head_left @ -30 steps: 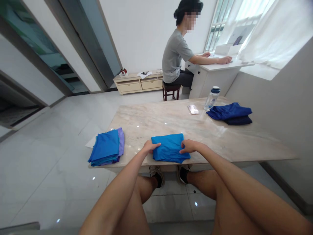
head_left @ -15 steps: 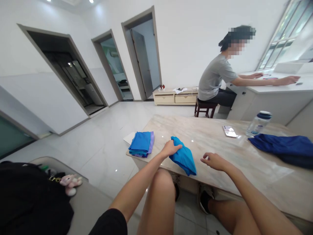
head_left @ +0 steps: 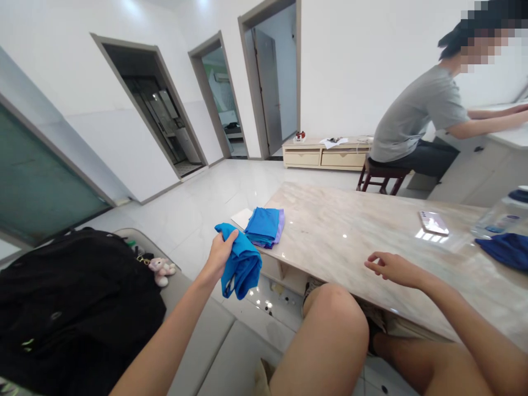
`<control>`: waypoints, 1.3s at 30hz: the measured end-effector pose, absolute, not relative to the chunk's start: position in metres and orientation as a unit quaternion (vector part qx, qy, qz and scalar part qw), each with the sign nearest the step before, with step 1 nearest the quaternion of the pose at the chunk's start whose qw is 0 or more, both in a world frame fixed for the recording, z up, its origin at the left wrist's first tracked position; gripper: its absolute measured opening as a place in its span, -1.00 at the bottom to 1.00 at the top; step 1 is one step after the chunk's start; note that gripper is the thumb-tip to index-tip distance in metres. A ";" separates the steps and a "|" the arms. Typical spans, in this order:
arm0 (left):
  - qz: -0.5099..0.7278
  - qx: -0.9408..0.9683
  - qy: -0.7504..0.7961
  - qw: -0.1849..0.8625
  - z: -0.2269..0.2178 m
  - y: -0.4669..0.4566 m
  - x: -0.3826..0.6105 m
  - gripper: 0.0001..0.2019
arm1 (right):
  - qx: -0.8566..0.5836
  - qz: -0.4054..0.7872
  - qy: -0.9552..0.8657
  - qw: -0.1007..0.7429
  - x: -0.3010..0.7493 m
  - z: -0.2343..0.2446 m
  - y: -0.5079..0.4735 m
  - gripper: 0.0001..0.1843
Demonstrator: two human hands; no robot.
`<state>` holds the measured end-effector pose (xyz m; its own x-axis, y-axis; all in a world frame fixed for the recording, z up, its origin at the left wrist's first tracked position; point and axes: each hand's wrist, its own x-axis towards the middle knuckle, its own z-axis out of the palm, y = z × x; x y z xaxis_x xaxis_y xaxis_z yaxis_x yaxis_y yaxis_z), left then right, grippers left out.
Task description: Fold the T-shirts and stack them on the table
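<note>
My left hand (head_left: pixel 219 254) grips a folded bright blue cloth (head_left: pixel 241 266) and holds it in the air, off the left end of the marble table (head_left: pixel 355 242), just in front of a stack of folded blue and purple cloths (head_left: pixel 264 226) on the table's left corner. My right hand (head_left: pixel 391 267) hovers low over the table's near edge with its fingers loosely spread and nothing in them.
A black bag (head_left: pixel 70 313) with a small pink plush toy (head_left: pixel 161 269) lies on the grey seat at my left. A phone (head_left: pixel 434 222), a water bottle (head_left: pixel 501 214) and dark blue cloths (head_left: pixel 505 250) sit at the table's right. A person in a grey shirt (head_left: pixel 421 115) sits at a white desk behind.
My left hand has lifted the folded blue cloth off the table and carried it left toward the stack. My right hand let go of it. My view has turned left.
</note>
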<state>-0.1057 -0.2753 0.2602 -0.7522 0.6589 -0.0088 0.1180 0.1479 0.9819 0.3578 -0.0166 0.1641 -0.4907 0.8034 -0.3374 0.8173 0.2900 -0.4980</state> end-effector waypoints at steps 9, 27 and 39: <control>0.775 0.220 0.538 0.247 0.270 -0.150 -0.140 -0.67 | 0.489 -0.276 0.826 0.047 0.348 0.164 -0.018 -0.39; 0.370 0.577 0.728 0.010 0.206 -0.105 -0.173 -0.54 | 0.470 -0.312 0.814 0.137 0.302 0.195 -0.024 -0.36; 0.027 0.609 0.791 -0.058 0.107 -0.074 -0.141 -0.29 | 0.463 -0.336 0.805 0.157 0.306 0.195 -0.024 -0.31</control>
<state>-0.1410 -0.0737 0.1069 -0.2523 0.9595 0.1250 0.9659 0.2575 -0.0271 0.3056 -0.0241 0.1953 -0.5219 0.6401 -0.5638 0.8510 0.3451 -0.3959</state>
